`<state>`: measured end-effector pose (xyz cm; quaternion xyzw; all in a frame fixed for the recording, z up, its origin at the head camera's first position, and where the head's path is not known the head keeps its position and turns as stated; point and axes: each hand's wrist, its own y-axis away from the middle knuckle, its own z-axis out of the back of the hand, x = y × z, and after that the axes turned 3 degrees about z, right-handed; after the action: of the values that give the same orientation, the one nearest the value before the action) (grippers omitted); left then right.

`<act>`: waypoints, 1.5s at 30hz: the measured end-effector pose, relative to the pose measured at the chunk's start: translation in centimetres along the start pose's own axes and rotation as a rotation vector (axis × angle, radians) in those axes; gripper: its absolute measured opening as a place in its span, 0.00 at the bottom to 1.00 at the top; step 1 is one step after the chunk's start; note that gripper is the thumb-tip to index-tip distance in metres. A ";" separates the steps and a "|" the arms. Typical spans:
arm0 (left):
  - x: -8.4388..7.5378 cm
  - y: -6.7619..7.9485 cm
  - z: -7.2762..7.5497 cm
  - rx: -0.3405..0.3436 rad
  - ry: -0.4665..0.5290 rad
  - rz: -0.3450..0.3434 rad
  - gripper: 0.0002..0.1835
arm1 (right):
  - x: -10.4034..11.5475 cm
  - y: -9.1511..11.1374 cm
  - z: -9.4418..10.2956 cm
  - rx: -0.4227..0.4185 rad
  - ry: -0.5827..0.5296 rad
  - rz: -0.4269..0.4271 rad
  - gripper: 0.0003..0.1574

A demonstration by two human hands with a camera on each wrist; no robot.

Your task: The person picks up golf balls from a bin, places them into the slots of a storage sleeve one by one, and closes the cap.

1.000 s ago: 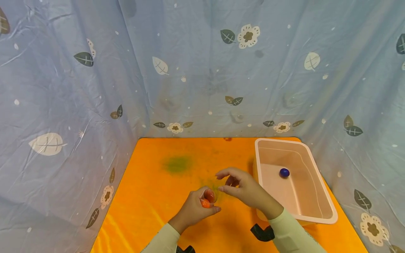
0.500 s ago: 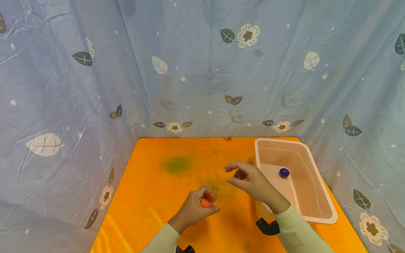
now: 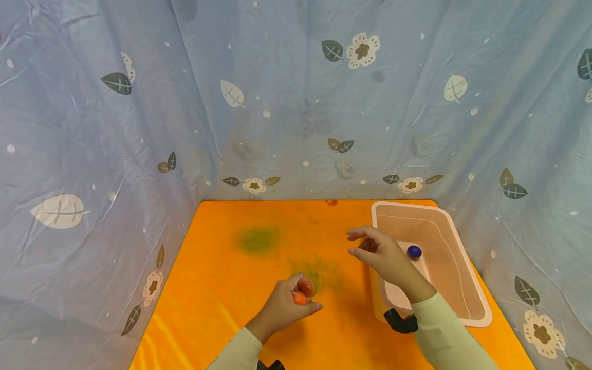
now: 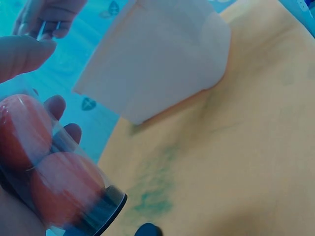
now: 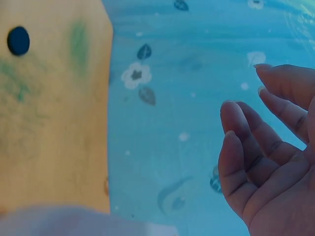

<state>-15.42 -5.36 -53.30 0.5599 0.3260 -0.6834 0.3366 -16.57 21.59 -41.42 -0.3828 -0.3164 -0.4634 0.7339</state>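
Note:
My left hand [image 3: 283, 307] grips a clear cylinder [image 4: 112, 210] above the table. Through its wall in the left wrist view I see two orange-red balls, an upper ball [image 4: 24, 130] and a lower ball [image 4: 67, 188]. One end of the cylinder looks dark. Nothing is in my right hand [image 3: 386, 254], which hovers over the left side of a pale pink tub [image 3: 404, 204]. Its fingers are loosely bent, with a gap between thumb and fingertips. Inside the tub lies a dark blue ball [image 3: 413, 252], to the right of that hand.
Under the hands is an orange tabletop [image 3: 222, 267] with green stains. Blue patterned curtains [image 3: 287, 118] hang at the back and both sides. The tub stands at the right edge, close to the curtain. A dark oval [image 5: 18, 41], unclear in kind, shows in the right wrist view.
My right hand has moved right and away from the cylinder, to above the tub's left rim. My left hand has stayed in place with the cylinder and balls.

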 end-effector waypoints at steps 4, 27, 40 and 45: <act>0.0 0.1 0.0 -0.004 -0.005 0.014 0.16 | -2.5 -0.2 0.5 -0.020 0.035 -0.042 0.20; 0.2 0.3 0.3 -0.010 0.019 0.000 0.17 | -8.1 -1.3 4.5 -0.085 0.163 -0.072 0.25; 0.1 0.4 0.4 -0.011 0.033 0.005 0.16 | -11.8 -1.8 7.2 -0.013 0.100 -0.271 0.30; -0.1 0.4 0.3 -0.017 0.033 0.011 0.16 | -13.0 -1.9 8.2 0.011 0.211 -0.301 0.33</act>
<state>-15.22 -5.86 -53.16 0.5702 0.3340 -0.6692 0.3396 -24.00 33.80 -47.38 -0.2762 -0.2939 -0.6039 0.6875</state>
